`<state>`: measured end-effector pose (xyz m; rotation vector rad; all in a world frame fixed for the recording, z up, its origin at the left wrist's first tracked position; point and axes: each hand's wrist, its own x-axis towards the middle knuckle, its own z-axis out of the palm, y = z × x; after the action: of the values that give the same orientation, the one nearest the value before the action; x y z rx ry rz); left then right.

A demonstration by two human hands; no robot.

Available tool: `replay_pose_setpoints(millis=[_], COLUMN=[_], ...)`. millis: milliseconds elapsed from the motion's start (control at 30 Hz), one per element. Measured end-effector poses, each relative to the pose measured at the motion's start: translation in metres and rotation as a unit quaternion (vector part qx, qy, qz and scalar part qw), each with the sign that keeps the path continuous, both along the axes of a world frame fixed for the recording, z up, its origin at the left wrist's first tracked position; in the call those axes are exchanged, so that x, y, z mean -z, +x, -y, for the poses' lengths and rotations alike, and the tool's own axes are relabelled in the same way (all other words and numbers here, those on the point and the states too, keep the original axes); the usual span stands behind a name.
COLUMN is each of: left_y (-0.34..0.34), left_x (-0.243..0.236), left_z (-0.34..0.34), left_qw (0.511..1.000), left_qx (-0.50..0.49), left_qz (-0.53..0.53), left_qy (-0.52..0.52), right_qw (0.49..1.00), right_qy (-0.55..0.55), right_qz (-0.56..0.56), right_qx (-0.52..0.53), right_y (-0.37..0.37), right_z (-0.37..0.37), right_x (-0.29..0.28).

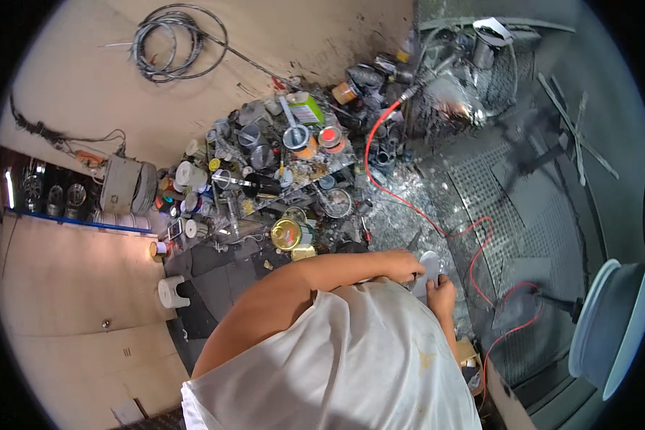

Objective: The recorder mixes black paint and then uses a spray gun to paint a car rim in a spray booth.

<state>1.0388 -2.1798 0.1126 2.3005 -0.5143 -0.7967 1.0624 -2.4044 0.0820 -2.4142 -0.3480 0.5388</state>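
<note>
Low in front of my body, my left hand [403, 266] and my right hand [441, 292] are close together. Between them is a pale, rounded, translucent-looking piece [428, 265], its kind too small to make out. My right fingers close on its near edge. The left fingers are curled beside it; a thin dark shape shows near them, and I cannot tell whether they grip it. Beyond my left forearm stands an open can with a gold inside [287, 233], nearest to the arm among the crowded pots.
Cups and cans crowd a stained bench [315, 170] ahead. A red hose [408, 203] winds across the floor at the right. A white wheel rim [603, 330] stands far right. A white stool [172, 292] is at the left, and coiled cable [172, 44] lies against the wall.
</note>
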Motion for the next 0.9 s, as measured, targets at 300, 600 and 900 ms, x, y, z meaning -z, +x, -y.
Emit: replay_pose_setpoints(millis=[300, 600, 900], left_y=[-0.073, -0.204, -0.213], left_x=[0.021, -0.050, 0.040], left_z=[-0.160, -0.513, -0.501], left_qw=[0.908, 0.468, 0.625], left_qx=[-0.398, -0.860, -0.733], left_qz=[0.059, 0.167, 0.265], left_qy=[0.119, 0.117, 0.045], right_qw=[0.938, 0.932, 0.970], right_qy=[0.200, 0.011, 0.037], right_qz=[-0.274, -0.323, -0.239], right_qx=[0.068, 0.165, 0.025], right_y=[0.047, 0.029, -0.022], right_z=[0.029, 0.089, -0.056], right_x=[0.092, 0.125, 0.141])
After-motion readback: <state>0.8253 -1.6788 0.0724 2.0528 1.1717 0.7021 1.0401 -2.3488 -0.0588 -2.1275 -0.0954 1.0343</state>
